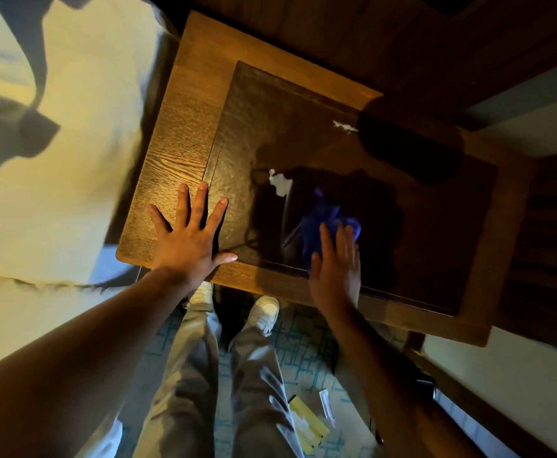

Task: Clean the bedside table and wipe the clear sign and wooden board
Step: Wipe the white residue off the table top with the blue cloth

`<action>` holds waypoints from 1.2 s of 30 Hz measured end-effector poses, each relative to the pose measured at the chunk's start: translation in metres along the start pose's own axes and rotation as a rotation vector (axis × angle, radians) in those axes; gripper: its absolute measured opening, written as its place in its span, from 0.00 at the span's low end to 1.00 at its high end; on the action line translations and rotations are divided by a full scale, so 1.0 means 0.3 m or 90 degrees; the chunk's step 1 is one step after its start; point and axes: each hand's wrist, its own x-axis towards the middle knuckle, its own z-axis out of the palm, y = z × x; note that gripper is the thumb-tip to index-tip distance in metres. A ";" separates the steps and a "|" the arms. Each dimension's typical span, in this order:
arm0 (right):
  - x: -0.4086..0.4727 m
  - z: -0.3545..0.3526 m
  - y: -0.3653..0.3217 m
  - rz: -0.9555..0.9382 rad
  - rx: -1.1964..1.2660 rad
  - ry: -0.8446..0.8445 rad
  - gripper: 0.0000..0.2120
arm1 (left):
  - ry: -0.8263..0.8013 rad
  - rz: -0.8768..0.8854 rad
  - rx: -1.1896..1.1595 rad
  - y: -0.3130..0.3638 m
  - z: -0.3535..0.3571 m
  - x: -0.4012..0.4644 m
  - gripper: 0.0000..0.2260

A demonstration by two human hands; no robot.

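Both hands lie flat with straight fingers on the bedside table [184,104] at frame centre: left hand [189,236] spread, gripping nothing, on its lower-left corner; right hand [336,269] pressing a blue cloth [326,219] onto the dark top right of centre.

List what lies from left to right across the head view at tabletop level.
White bed sheet → person's left hand spread flat on the wooden bedside table → white smear on the dark glossy top → crumpled blue cloth under the right hand → round dark shadow.
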 end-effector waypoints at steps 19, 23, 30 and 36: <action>0.027 0.052 -0.026 -0.220 -0.025 -0.018 0.31 | -0.002 0.002 0.017 0.003 -0.005 -0.005 0.46; 0.056 -0.009 0.155 0.012 -0.021 0.007 0.26 | -0.001 0.005 0.021 0.005 -0.007 -0.004 0.46; 0.131 -0.061 0.142 0.244 0.102 0.075 0.27 | -0.004 0.010 0.010 0.004 -0.013 -0.008 0.46; -0.035 0.078 -0.202 0.063 0.112 0.100 0.26 | -0.020 0.018 -0.002 -0.012 -0.021 -0.005 0.48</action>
